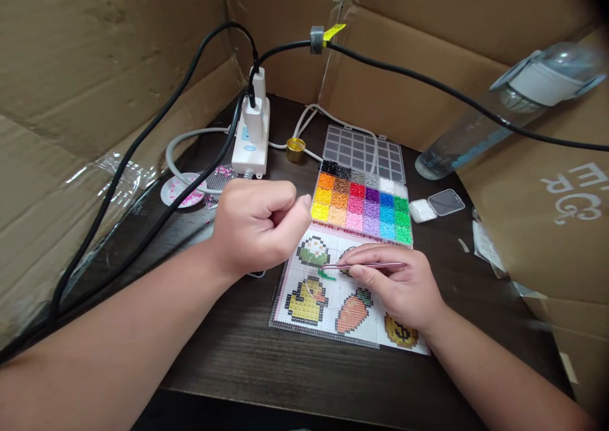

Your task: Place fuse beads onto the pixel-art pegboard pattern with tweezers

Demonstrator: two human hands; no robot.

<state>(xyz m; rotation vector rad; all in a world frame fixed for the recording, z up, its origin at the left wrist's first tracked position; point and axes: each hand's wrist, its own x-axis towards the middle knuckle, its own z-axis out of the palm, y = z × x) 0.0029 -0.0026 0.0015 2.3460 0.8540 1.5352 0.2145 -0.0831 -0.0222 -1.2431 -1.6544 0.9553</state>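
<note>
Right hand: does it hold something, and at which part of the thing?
The right hand holds thin metal tweezers, pinched along the middle of the shaft, tip over the pegboard. The left hand is a closed fist; nothing shows in it.

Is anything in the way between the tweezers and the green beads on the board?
No. The right hand holds the tweezers with the tip right at the green beads on the board. The left hand hovers fisted beside it.
</note>
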